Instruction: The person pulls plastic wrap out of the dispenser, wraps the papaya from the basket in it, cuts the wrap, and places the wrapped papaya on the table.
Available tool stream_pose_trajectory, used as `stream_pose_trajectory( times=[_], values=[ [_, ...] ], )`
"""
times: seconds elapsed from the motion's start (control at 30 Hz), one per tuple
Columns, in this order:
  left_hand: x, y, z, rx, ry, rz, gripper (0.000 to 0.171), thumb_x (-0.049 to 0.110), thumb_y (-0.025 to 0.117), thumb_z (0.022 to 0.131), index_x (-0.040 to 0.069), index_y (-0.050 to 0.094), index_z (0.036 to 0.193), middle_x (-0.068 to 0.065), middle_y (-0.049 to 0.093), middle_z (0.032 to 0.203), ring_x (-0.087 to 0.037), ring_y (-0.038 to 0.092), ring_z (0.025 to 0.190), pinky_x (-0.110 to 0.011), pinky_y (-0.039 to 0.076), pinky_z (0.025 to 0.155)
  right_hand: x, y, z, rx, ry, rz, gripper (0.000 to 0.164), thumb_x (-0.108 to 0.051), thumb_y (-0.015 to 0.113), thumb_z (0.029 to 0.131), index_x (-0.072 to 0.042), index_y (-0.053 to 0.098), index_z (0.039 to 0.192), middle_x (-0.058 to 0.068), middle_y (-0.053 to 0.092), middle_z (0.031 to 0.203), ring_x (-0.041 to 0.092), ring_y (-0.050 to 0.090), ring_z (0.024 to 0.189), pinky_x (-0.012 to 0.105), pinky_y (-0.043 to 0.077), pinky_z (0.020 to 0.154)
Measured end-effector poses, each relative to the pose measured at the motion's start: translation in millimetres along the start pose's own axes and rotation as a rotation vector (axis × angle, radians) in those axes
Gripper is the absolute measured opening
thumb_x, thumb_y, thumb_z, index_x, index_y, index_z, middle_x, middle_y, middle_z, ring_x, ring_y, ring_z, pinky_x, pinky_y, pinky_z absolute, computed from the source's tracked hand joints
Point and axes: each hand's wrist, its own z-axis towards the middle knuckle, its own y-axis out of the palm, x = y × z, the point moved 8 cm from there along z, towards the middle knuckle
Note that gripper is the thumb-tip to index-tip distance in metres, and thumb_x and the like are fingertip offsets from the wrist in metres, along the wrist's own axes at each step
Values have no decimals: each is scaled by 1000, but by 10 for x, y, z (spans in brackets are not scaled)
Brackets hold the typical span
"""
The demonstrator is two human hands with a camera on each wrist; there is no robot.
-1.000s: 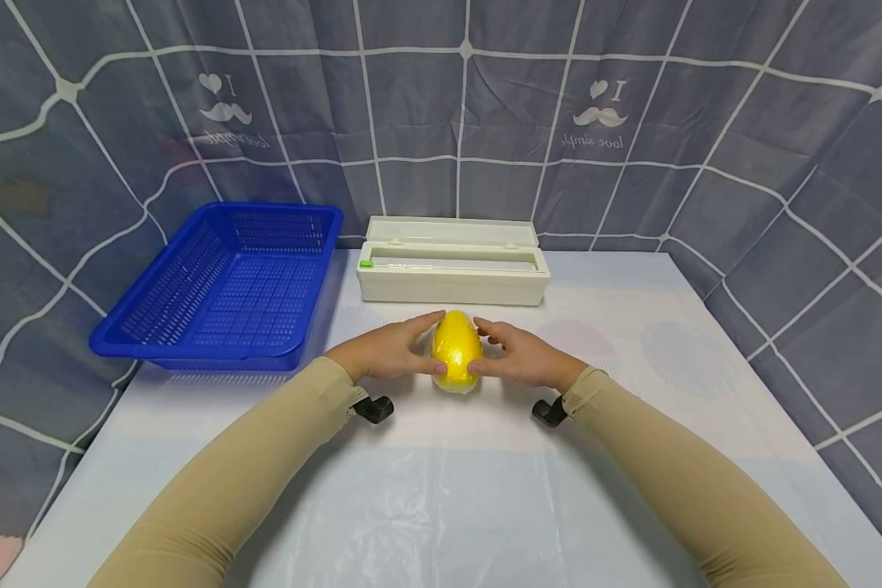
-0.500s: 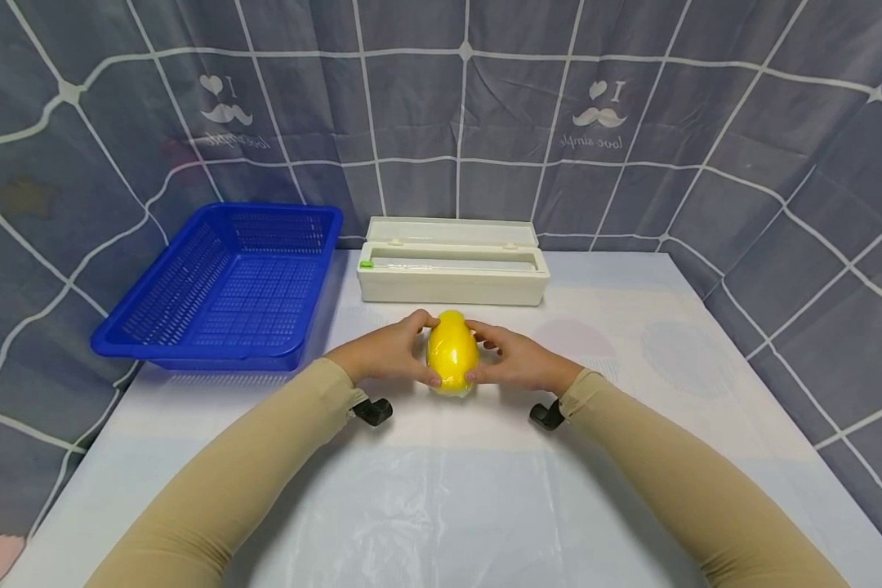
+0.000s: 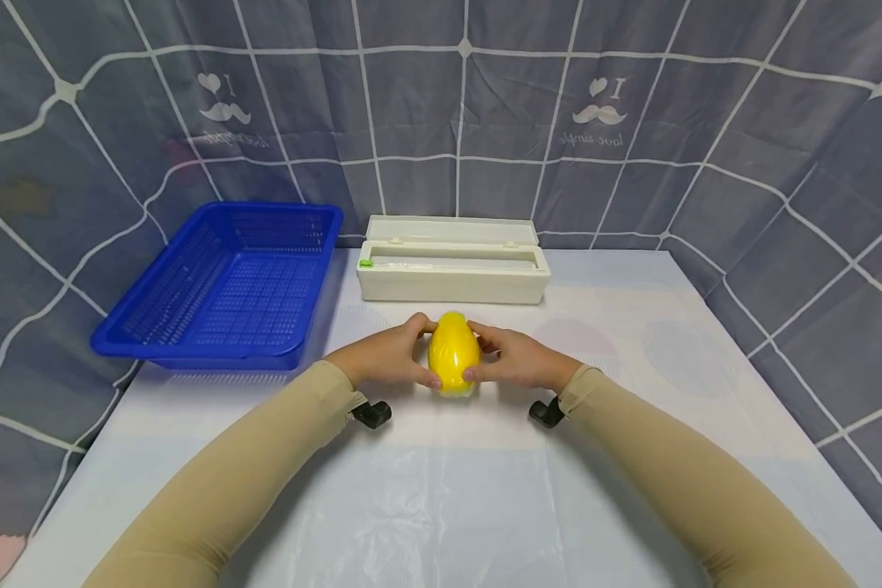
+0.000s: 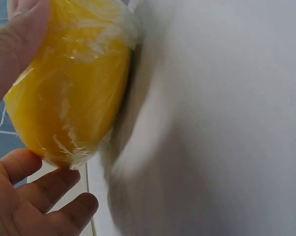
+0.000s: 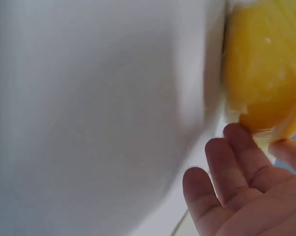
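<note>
A glossy yellow oval fruit (image 3: pixel 453 353) wrapped in clear cling film sits on the table in the head view, its long side pointing away from me. My left hand (image 3: pixel 393 355) pinches its left side, thumb at the near end and index finger at the far end. From the right, my right hand (image 3: pixel 518 358) holds it the same way. Film creases show across the fruit (image 4: pixel 71 93) in the left wrist view, where the other fingers (image 4: pixel 49 189) spread loosely beyond its tip. The right wrist view has the fruit (image 5: pixel 265 64) low against the white tabletop.
Behind the fruit stands a long white cling film dispenser (image 3: pixel 452 287), lid raised, with a green slider (image 3: pixel 366 264) at its left end. A blue plastic basket (image 3: pixel 198 354) is at the left. A grey checked curtain (image 3: pixel 419 106) encloses the white-covered table (image 3: pixel 412 506).
The fruit has shifted slightly left and tipped a little between my hands. My right hand has followed it left, and the fingers of both hands sit closer on it. Basket and dispenser are unmoved.
</note>
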Motion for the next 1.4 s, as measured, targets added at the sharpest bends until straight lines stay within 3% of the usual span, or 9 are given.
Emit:
stream_pose_trajectory(
  times=[0.3,0.6,1.4],
  values=[
    [-12,-37,-1,-11,20,-19,93,49,90,81,16,39,151,-13,41,167,-33,36,157,-57,24,129,11,-7,28,-5,-3,10,96,-45,78,94,-15,25,169,11,61,144,29,58,131,53,44,118],
    [-11,-89,-12,-6,5,12,98,54,86,83,18,36,159,-14,40,167,-37,36,156,-61,28,127,36,-35,28,6,18,-44,102,-49,76,94,-10,19,169,16,51,158,35,51,142,56,40,121],
    [-18,-89,7,-9,-14,0,109,59,85,82,23,26,167,-13,30,173,-36,30,160,-63,24,128,32,-77,-22,8,12,-61,100,-49,76,95,-12,20,169,16,44,164,36,47,146,57,39,122]
  ],
)
